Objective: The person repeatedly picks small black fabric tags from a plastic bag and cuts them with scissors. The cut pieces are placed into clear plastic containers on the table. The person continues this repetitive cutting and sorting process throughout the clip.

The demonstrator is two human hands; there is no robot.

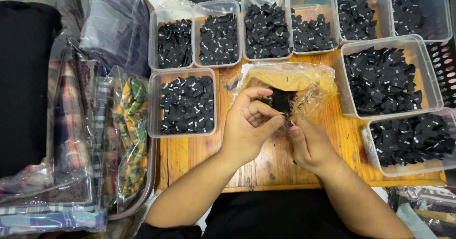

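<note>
My left hand (pixel 247 125) and my right hand (pixel 308 144) meet over a small wooden table (pixel 199 158), fingertips together at a clump of small black fabric labels (pixel 281 100). The clump lies at the mouth of a crinkled yellowish clear plastic bag (pixel 304 80) on the table. My left fingers curl around a few labels, thumb stretched toward the right hand. My right fingers pinch at the same spot; what they grip is mostly hidden.
Several clear plastic tubs of black labels ring the table: one at left (pixel 154 101), a row at the back (pixel 243 30), two at right (pixel 430 73). Bagged plaid fabrics (pixel 71 125) are stacked at the left. A perforated basket (pixel 444 63) stands far right.
</note>
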